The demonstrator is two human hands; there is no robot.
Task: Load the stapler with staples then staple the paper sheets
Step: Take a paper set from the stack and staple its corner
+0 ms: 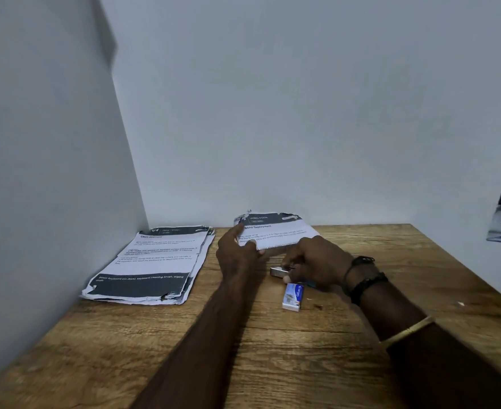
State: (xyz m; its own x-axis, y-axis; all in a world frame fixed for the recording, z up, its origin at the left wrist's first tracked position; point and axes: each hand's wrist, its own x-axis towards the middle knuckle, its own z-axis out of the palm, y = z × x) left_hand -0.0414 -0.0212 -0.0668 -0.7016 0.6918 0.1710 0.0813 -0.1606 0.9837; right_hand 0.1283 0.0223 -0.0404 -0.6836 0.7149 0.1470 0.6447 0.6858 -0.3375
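Loading isn't confirmed: right grip (320,258), centre-right of frame, is closed round the stapler (278,271) low over the table (420,276), staple box (293,296) lying just below it, and I can't tell if staples are in. Left grip (236,255) pinches the near-left corner of the paper sheets (278,231) at centre frame, tilted up near the wall; no staple visible in them, so stapling is probably left. Second paper stack (155,261) sits centre-left, well apart; only the box crowds the right wrist.
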